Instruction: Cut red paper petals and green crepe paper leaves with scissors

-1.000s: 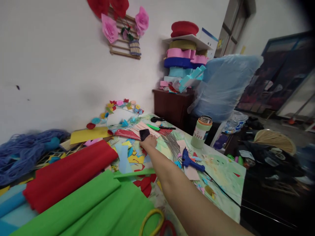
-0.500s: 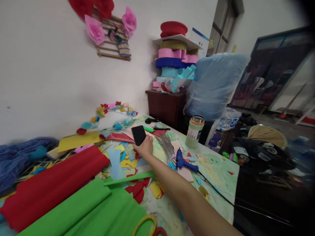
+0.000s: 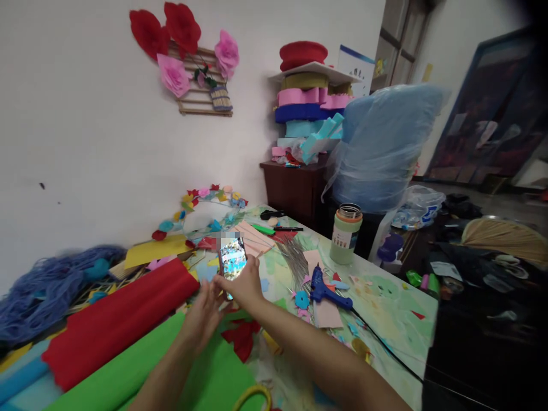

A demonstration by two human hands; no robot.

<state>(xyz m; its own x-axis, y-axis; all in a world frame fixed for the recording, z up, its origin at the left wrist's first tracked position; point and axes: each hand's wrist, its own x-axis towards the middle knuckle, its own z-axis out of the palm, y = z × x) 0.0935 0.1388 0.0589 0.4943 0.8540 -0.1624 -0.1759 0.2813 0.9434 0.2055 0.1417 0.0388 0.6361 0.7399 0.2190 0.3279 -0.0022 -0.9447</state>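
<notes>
A phone (image 3: 232, 260) with its screen lit stands tilted over the middle of the cluttered table. My right hand (image 3: 245, 284) is closed round its lower right side. Close by on the left, my left hand (image 3: 206, 311) is raised at the phone's lower left edge, its fingers partly extended; whether it grips the phone is unclear. Below the hands lie green paper (image 3: 218, 371) and red petal pieces (image 3: 242, 338). A rolled red sheet (image 3: 124, 319) is to the left of my left hand.
A blue glue gun (image 3: 327, 291) with a black cord lies right of my right arm, near thin wires (image 3: 293, 254). Behind it stands an open green bottle (image 3: 345, 237). Yellow scissor handles (image 3: 252, 394) show at the bottom edge. Blue yarn (image 3: 47, 291) is at far left.
My left hand has come into view beside the phone. The phone, dark before, now has a lit screen and is nearer to me in my right hand. The view has shifted slightly.
</notes>
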